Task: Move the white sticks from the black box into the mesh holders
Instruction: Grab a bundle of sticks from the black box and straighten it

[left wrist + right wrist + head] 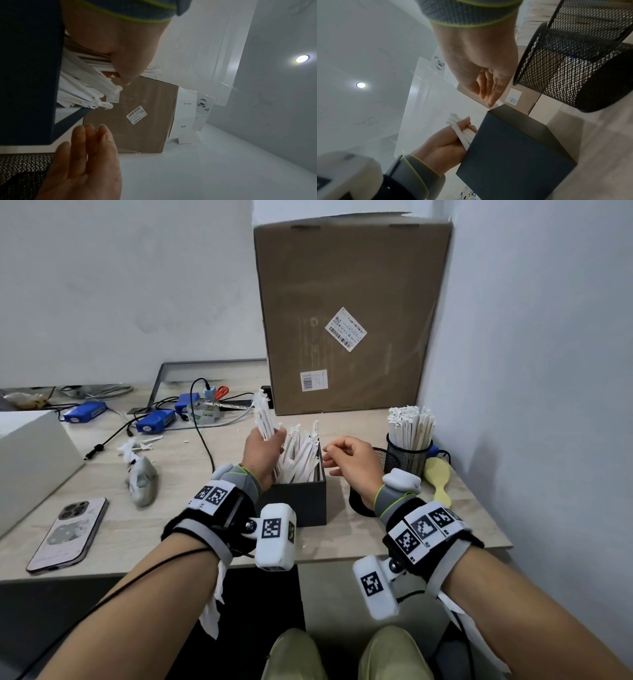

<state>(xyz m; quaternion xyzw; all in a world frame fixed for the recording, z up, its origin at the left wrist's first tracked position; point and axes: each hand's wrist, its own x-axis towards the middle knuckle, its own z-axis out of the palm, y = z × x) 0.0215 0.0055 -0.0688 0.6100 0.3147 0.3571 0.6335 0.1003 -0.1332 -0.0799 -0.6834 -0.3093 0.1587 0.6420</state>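
A black box stands mid-table with white sticks upright in it. My left hand grips a bundle of white sticks lifted above the box's left side; the left wrist view shows my thumb pressing on the bundle. My right hand hovers just right of the box, fingers relaxed and empty, seen with straight fingers in the right wrist view. A mesh holder full of sticks stands at the right. A second mesh holder is partly hidden behind my right hand.
A tall cardboard box stands behind the black box. The wall is close on the right. A yellow hairbrush lies by the holders. A phone, a grey crumpled item, blue devices with cables and a white box are on the left.
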